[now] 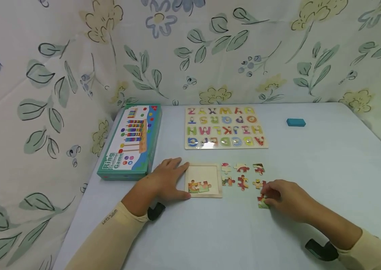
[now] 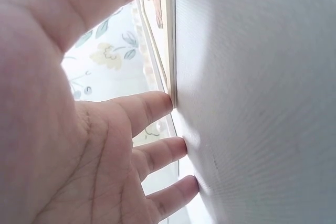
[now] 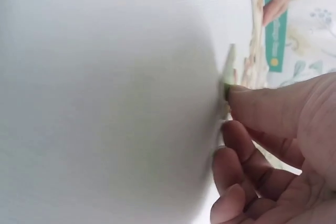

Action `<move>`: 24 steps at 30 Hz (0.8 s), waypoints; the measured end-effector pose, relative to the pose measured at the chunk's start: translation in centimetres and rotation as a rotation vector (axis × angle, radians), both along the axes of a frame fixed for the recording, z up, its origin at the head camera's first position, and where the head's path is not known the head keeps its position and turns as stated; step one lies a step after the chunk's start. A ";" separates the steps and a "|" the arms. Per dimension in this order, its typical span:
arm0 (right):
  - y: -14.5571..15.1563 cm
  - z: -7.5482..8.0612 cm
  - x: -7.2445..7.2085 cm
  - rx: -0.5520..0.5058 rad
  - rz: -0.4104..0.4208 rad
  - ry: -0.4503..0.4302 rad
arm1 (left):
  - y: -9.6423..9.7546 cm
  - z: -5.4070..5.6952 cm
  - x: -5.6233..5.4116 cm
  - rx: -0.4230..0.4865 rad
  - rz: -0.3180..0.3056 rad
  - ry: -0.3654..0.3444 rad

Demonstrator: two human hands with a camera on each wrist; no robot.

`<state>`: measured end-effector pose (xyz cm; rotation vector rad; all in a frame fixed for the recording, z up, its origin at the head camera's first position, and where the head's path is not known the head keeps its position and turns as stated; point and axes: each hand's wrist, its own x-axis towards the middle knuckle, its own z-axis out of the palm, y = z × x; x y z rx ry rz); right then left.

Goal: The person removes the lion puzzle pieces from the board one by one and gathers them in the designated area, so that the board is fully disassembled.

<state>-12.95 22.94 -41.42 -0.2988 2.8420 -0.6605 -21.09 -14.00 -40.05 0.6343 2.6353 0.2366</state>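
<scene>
My left hand [image 1: 167, 180] lies on the table with spread, nearly straight fingers, its thumb and index finger touching the left corners of a wooden puzzle tray [image 1: 204, 171]. Two joined jigsaw pieces [image 1: 199, 186] sit in the tray's lower left part. With thumb and fingers, my right hand [image 1: 289, 199] pinches a green and red jigsaw piece [image 1: 262, 203] low over the table; in the right wrist view this piece [image 3: 230, 65] stands edge-on. Several loose jigsaw pieces [image 1: 243, 182] lie in two rows between the tray and my right hand.
Behind the tray lies a wooden alphabet board [image 1: 226, 130] with colored letters. A green ring game box [image 1: 131, 140] stands at the left, close to my left hand. At the back right is a small teal block [image 1: 296, 122]. Floral cloth [image 1: 210, 56] hangs behind the white table.
</scene>
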 end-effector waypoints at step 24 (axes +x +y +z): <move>-14.0 0.6 -6.1 0.035 0.239 0.092 | -0.3 -0.1 -0.2 -0.017 0.007 0.006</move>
